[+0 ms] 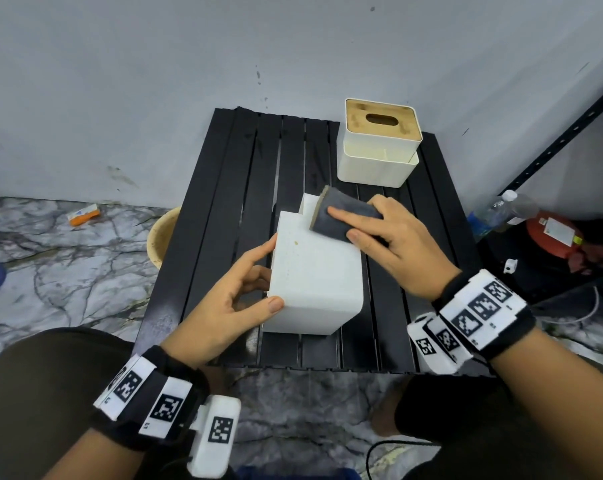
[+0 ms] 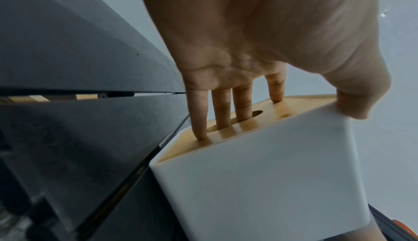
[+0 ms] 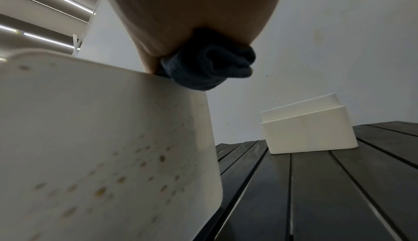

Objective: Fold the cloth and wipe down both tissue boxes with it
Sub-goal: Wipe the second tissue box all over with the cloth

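A white tissue box (image 1: 314, 271) lies on its side on the black slatted table (image 1: 224, 202), its wooden lid (image 2: 260, 119) facing left. My left hand (image 1: 244, 289) holds it, thumb on the near top corner and fingers (image 2: 200, 119) against the lid. My right hand (image 1: 390, 244) grips a folded dark cloth (image 1: 338, 213) and presses it on the box's far upper edge. The right wrist view shows the cloth (image 3: 210, 66) bunched under the palm and yellowish spots on the box's side (image 3: 101, 137). A second white tissue box (image 1: 376, 143) stands upright at the table's far right.
A grey wall runs right behind the table. A tan basin (image 1: 161, 237) sits on the floor under the table's left edge. At the right are a black shelf frame (image 1: 570, 126), a plastic bottle (image 1: 494, 213) and a red container (image 1: 553, 237). An orange packet (image 1: 83, 214) lies on the floor.
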